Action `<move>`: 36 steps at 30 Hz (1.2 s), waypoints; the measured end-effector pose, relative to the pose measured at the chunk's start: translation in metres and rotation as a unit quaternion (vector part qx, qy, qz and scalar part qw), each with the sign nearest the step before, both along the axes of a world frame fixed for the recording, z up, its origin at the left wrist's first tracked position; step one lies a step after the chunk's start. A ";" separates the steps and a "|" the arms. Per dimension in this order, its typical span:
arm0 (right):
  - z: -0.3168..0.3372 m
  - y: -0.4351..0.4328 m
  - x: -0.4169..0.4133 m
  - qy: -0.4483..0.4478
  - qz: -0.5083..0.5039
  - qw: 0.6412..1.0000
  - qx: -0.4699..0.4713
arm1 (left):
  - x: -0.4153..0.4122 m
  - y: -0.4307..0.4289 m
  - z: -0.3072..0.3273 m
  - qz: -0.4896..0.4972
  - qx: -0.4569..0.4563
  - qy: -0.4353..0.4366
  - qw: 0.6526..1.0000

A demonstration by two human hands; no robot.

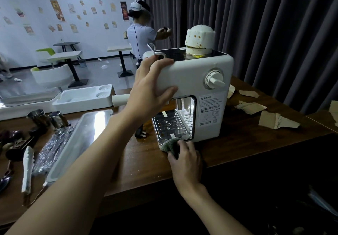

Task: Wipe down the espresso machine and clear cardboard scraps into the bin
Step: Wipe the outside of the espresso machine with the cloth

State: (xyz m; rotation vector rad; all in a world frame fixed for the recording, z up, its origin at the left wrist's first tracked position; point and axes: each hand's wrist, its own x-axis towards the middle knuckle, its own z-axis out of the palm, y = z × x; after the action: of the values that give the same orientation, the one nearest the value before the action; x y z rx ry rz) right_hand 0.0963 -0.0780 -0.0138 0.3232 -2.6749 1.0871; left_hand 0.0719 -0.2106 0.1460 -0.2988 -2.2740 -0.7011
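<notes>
The wooden table point(146, 163) bears the espresso machine point(201, 81), with bare board toward its 6 o'clock edge. The left hand point(153, 86) clasps the machine's 10 o'clock corner. The right hand point(185, 158) presses a gripped grey cloth point(169, 146) against the base's 7 o'clock edge. Cardboard scraps point(250, 106) lie at 3 o'clock.

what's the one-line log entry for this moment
left hand: grips espresso machine top | right hand: holds cloth at drip tray front | cardboard scraps: on table
</notes>
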 end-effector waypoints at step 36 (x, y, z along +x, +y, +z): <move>-0.004 0.055 -0.045 0.028 -0.056 0.989 -0.133 | 0.004 0.005 0.000 -0.001 0.019 -0.005 1.000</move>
State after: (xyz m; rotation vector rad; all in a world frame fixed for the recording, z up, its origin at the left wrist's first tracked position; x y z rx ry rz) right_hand 0.0512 -0.0228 -0.0176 0.1503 -2.4264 1.3579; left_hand 0.0757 -0.2061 0.1461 -0.2810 -2.2674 -0.7471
